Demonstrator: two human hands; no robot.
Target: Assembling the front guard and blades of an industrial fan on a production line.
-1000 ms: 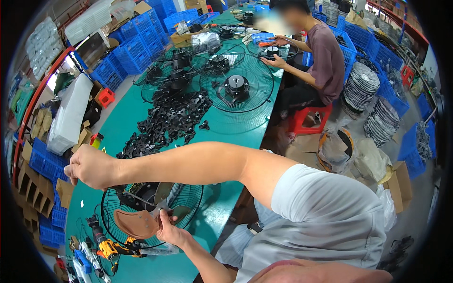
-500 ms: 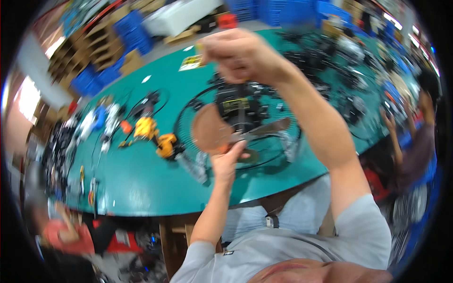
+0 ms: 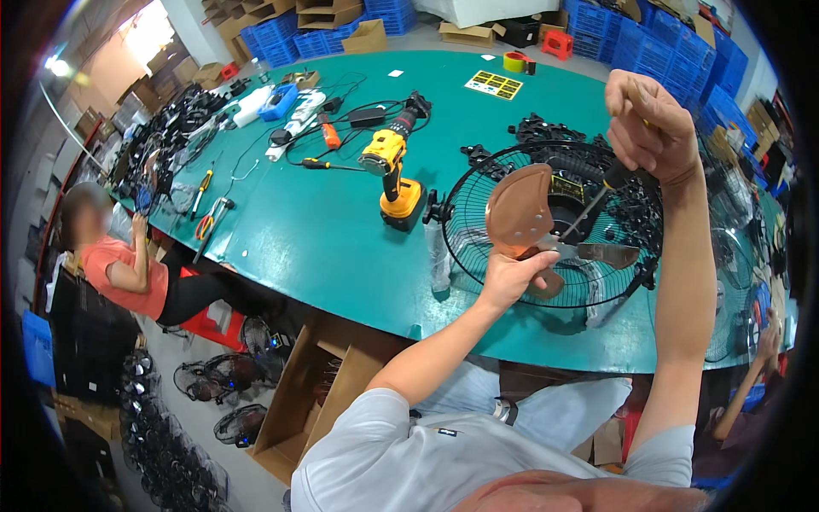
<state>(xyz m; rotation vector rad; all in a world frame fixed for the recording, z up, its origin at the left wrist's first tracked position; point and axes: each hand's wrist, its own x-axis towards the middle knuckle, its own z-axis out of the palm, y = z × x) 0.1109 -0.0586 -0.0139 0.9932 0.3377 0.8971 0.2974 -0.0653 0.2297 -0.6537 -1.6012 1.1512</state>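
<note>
A long green worktable spans the scene. On its near side, right of centre, sits a round black wire fan guard, lying flat, which seems to leave its middle open to work from above. Over it is a fan blade assembly with brown, rounded blades; behind them shows a black motor housing.

Left of the guard, a yellow-and-black cordless drill stands on its battery, probably to keep it within reach. The left hand grips the blade assembly by its hub, thumb on top, apparently to steady it. The right hand, raised, is closed around the handle of a screwdriver whose shaft slants down to the hub; whether its tip touches, I cannot tell.

At the far edge lies a sheet of yellow-and-black labels. The housing carries a similar yellow-edged label; the print is too small to read.
</note>
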